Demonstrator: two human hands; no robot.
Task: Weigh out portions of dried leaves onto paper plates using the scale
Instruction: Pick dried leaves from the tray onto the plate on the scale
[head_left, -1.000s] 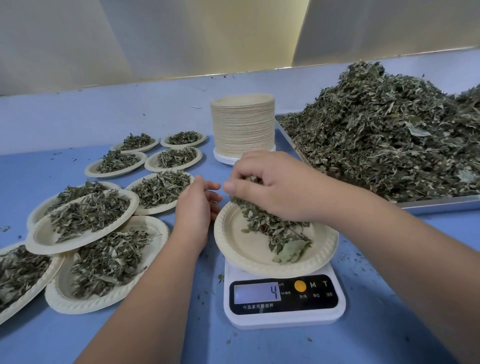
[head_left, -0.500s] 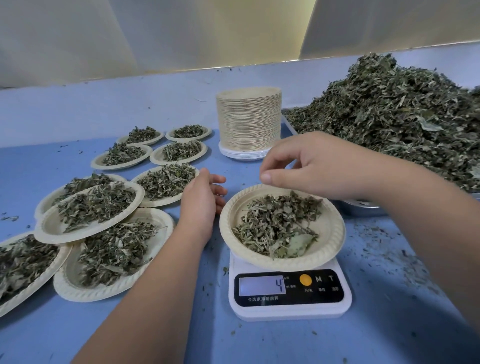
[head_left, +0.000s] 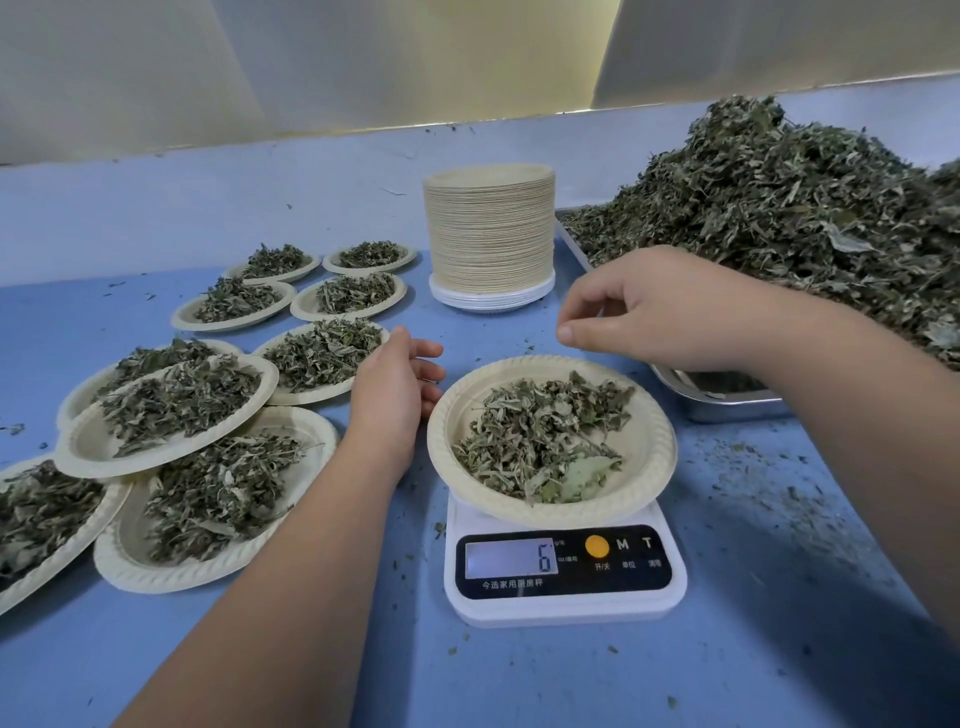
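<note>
Head view, scale: I see the white digital kitchen scale (head_left: 563, 571) on the blue bench (head_left: 727, 649), reading 6.
Plate: the round cream paper plate (head_left: 657, 457) sits on it, dried green leaves (head_left: 535, 436) heaped inside.
Left hand (head_left: 395, 384): relaxed, empty, just beside the plate's rim.
Right hand (head_left: 649, 312): above the plate, fingers curled; contents I cannot tell.

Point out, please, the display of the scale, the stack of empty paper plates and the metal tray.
display of the scale (head_left: 511, 557): head view, middle of the grey screen.
stack of empty paper plates (head_left: 489, 228): head view, side of the stack.
metal tray (head_left: 727, 408): head view, outer wall at its near corner.
</note>
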